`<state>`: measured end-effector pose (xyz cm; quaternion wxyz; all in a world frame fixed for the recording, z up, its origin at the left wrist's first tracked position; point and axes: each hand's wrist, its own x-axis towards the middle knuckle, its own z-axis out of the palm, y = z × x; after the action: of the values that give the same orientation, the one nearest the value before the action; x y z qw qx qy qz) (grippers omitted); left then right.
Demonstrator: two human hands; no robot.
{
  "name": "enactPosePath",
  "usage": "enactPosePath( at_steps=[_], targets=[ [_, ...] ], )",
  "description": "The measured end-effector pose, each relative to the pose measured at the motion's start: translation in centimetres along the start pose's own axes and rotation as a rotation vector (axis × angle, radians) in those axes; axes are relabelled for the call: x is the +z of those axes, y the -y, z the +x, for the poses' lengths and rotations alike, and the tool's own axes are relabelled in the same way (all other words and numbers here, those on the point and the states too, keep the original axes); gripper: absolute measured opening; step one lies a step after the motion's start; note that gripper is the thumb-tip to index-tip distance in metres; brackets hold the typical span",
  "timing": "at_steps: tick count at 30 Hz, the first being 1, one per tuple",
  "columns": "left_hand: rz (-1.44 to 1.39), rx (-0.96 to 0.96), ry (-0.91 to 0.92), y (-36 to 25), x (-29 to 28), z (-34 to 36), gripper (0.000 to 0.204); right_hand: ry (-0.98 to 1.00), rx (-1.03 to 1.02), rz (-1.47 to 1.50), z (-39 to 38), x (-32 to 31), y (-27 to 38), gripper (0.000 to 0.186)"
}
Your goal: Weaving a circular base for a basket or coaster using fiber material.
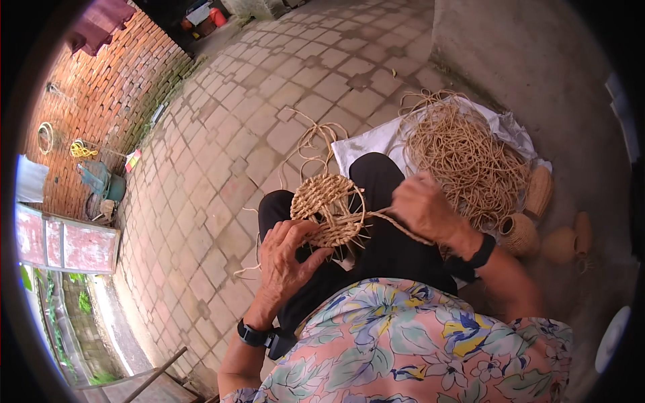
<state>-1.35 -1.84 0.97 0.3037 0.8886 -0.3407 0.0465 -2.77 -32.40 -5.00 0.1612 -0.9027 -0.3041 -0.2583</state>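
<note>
A round piece of tan woven cord (326,196) rests over my lap, with a thin ring and open gaps on its right side. My left hand (287,254) grips its lower left edge, thumb below and fingers on top. From the weave's right side a twisted straw cord (379,212) runs out to my right hand (426,207). The right hand is closed on this cord and slightly blurred, and a loose end of cord hangs below it. Short ends stick out under the weave near my left thumb.
A large heap of loose cord (463,158) lies on a white sheet (363,142) at the right. Beside it are several woven vessels (519,234). Loose cord loops (316,138) trail over the paving (222,154) ahead. A brick wall (127,87) stands at the left.
</note>
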Motion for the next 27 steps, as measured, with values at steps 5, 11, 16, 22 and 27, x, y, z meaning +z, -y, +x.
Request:
enactPosePath(
  at_steps=[5,11,16,22,27],
  targets=[
    [0.014,-0.010,-0.019,-0.4,0.1,0.2,0.041,0.223,0.329,-0.274,-8.9,-2.3,-8.9,0.009],
    [-0.007,-0.027,-0.017,-0.2,0.5,0.1,0.041,0.064,0.083,0.137,0.6,-0.7,-0.6,0.032],
    [-0.004,-0.044,-0.008,-0.4,0.0,-0.2,0.040,-0.014,-0.031,0.014,-0.8,0.9,-1.1,0.015],
    [0.018,-0.017,-0.049,-0.6,0.4,-0.1,0.039,0.532,0.588,-0.579,-14.6,-3.8,-13.6,0.014],
    [-0.013,-0.048,-0.055,-0.5,0.7,-0.2,0.039,0.081,0.557,0.466,-5.6,-1.2,-6.6,0.033]
  ],
)
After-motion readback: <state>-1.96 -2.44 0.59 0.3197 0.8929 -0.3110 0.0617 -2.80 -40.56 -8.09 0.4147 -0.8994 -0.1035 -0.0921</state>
